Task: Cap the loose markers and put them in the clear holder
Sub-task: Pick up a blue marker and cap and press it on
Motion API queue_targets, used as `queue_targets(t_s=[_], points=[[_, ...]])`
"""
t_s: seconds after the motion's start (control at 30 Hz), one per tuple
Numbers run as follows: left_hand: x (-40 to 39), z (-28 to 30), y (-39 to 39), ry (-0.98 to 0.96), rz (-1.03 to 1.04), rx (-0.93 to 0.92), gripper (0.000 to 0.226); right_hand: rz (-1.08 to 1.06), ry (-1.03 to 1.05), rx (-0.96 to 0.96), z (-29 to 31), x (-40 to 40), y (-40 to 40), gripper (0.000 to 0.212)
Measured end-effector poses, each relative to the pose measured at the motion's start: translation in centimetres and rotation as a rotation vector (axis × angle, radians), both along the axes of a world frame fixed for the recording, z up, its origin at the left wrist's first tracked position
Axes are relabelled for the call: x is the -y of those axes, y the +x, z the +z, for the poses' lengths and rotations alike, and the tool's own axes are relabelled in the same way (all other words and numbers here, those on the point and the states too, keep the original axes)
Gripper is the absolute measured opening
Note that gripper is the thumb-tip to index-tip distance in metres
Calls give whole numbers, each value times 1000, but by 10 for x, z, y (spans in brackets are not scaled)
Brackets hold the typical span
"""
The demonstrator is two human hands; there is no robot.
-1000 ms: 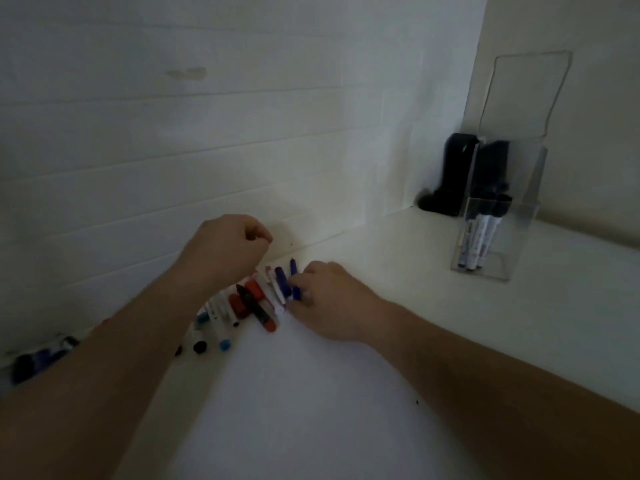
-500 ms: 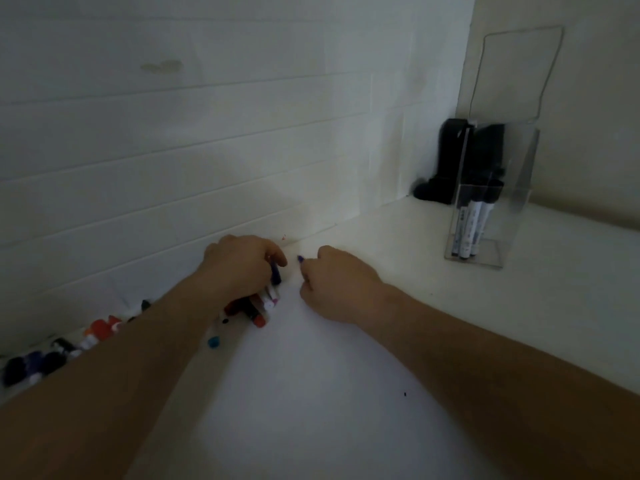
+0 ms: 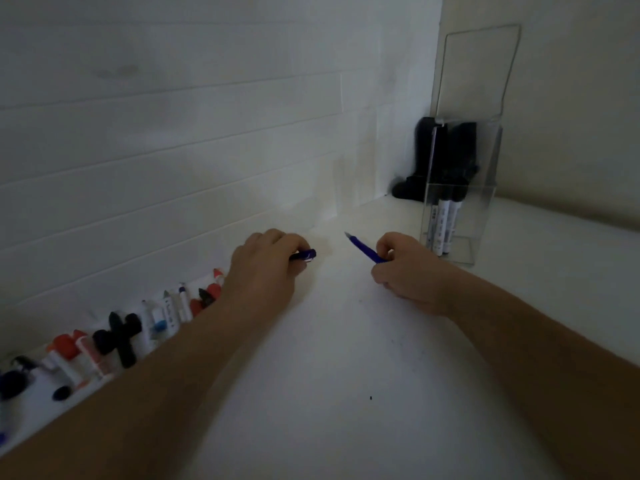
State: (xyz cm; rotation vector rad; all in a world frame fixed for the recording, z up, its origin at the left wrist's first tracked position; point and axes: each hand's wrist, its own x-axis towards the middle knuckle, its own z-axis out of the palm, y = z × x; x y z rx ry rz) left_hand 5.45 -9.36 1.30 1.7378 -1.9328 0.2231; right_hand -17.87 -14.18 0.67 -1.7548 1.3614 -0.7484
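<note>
Cap (image 3: 306, 255) sits pinched in the left hand (image 3: 266, 268), mouth facing right. Marker (image 3: 365, 250), gripped by the right hand (image 3: 405, 268), points its bare tip up-left toward it. Holder (image 3: 460, 202) stands just beyond the right hand.

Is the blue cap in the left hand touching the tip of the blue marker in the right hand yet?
Apart. The head view shows bare white counter between the blue cap, held in the left hand, and the tip of the blue marker, held in the right hand.
</note>
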Motion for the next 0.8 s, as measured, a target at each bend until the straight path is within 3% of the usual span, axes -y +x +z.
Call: queue_targets(t_s=[0.17, 0.3, 0.53, 0.8], points=[[-5, -20, -10, 14, -55, -119, 14, 1, -265, -245, -4, 0, -13, 31], [-12, -24, -12, 36, -57, -196, 15, 38, -322, -262, -3, -2, -10, 38], [-20, -21, -13, 88, -44, -283, 18, 126, -369, -342, -5, -9, 2, 23], [-20, -22, -10, 101, -18, -379, 14, 184, -353, -407, -8, -16, 10, 28]])
